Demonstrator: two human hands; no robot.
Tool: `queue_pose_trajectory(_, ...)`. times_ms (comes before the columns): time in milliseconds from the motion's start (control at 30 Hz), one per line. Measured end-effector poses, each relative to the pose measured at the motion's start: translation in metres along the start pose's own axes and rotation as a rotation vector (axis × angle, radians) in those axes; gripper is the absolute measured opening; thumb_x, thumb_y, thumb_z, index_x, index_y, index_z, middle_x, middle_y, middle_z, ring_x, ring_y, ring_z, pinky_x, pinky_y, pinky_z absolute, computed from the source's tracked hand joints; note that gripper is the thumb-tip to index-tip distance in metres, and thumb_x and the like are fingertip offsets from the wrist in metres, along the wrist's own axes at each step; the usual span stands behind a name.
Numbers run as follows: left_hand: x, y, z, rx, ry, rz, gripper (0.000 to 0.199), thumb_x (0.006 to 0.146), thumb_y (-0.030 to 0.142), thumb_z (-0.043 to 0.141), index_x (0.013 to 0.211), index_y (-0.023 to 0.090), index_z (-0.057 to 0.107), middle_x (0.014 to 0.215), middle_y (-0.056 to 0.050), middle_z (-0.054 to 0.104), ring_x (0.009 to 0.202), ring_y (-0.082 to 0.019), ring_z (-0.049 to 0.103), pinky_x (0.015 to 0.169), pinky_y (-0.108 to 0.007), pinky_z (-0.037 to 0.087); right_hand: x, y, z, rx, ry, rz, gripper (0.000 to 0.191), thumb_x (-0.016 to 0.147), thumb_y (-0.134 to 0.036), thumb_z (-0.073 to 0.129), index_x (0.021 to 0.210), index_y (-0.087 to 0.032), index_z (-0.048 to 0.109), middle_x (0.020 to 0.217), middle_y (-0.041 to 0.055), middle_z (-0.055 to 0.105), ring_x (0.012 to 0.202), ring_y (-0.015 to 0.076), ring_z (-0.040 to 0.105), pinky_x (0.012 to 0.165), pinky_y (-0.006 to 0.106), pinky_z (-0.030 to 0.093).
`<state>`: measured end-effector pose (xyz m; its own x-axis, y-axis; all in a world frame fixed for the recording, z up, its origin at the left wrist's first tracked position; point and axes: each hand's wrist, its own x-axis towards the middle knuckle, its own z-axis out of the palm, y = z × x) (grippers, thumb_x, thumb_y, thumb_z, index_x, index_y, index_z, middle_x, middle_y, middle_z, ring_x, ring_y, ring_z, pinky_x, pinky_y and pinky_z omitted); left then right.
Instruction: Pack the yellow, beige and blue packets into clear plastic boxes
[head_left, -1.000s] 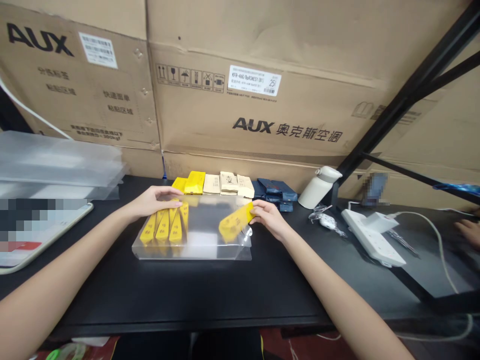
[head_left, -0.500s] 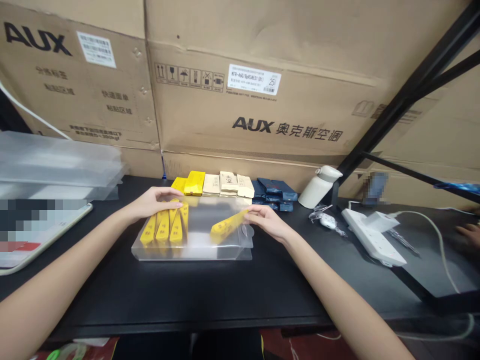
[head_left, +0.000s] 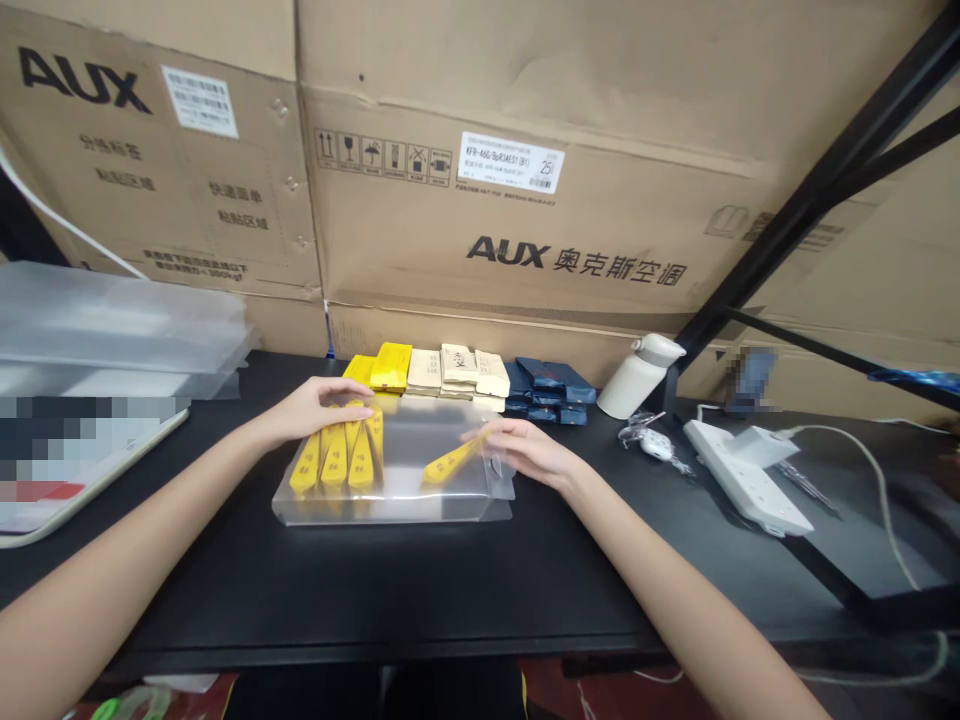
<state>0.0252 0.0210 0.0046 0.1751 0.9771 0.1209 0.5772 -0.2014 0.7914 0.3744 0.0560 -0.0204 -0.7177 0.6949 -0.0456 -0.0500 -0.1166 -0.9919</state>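
A clear plastic box lies on the black table, with several yellow packets standing side by side at its left end. My left hand is closed over the top of these packets, at the box's back left. At the open right end, my right hand pinches one yellow packet, which lies slanted inside the box. The tips of some right fingers are behind the plastic.
Behind the box are yellow packets, cream packets and dark blue packets. At right are a white bottle and a power strip. Clear plastic sleeves and a tablet-like device sit left.
The box has shifted slightly right. My right hand has moved a little further in at its right end, and the held packet sits a bit lower.
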Motion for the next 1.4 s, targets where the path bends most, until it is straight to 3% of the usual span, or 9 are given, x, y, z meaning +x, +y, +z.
queue_pose_trajectory(200,0.0003,-0.0017,0.0009,0.01,-0.005,0.005,0.043,0.071,0.053,0.071,0.1,0.021,0.071,0.107,-0.005,0.073,0.103,-0.029,0.065,0.091,-0.04,0.049,-0.0003,-0.0012,0.0018,-0.012,-0.061,0.017,0.027,0.083,-0.03,0.069,0.107,-0.017,0.073,0.127,0.0102,0.065,0.118,0.0207,0.06,0.11,0.04,0.039)
queue_pose_trajectory(700,0.0003,0.002,0.0031,0.019,0.009,0.024,0.042,0.071,0.052,0.07,0.098,0.02,0.07,0.106,-0.007,0.072,0.103,-0.029,0.064,0.091,-0.042,0.049,0.0016,0.0027,-0.0034,0.009,0.105,0.053,0.028,0.076,-0.03,0.076,0.101,-0.018,0.074,0.125,0.0089,0.065,0.112,0.021,0.063,0.106,0.04,0.044)
queue_pose_trajectory(1400,-0.0009,0.0031,0.0039,0.027,0.018,0.045,0.043,0.072,0.055,0.069,0.097,0.021,0.07,0.104,-0.007,0.072,0.1,-0.029,0.065,0.089,-0.041,0.05,0.0025,0.004,-0.0008,0.014,0.135,0.035,0.024,0.073,-0.03,0.079,0.093,-0.017,0.074,0.115,0.0067,0.069,0.106,0.0194,0.064,0.104,0.039,0.045)
